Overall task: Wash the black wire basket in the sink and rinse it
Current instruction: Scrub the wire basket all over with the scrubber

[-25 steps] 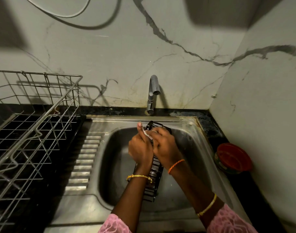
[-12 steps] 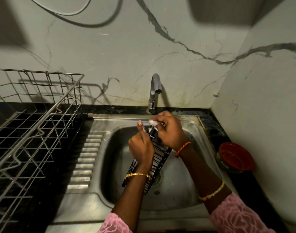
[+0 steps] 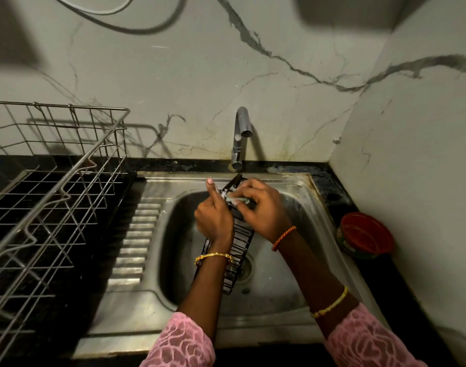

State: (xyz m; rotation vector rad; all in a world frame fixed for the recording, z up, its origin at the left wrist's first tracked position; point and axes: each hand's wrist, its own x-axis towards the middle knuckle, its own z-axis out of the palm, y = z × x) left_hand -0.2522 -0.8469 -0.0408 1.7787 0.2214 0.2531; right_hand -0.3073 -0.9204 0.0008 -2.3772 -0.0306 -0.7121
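A narrow black wire basket [image 3: 241, 242] stands tilted on end inside the steel sink [image 3: 284, 282], its top near the sink's back rim. My left hand [image 3: 213, 218] grips the basket's left side, thumb pointing up. My right hand [image 3: 263, 210] pinches a small soapy scrubber [image 3: 233, 198] and presses it against the basket's upper wires. The basket's middle is hidden behind both hands. The tap [image 3: 239, 136] stands just behind, and no water shows running from it.
A large steel wire dish rack [image 3: 54, 186] fills the black counter on the left. A red-lidded round container [image 3: 365, 235] sits on the counter right of the sink, near the side wall. The ribbed drainboard [image 3: 136, 239] lies between rack and basin.
The basket tipped from lying low in the basin to a steeper tilt with its top near the tap. My right hand with the scrubber moved up to the upper wires.
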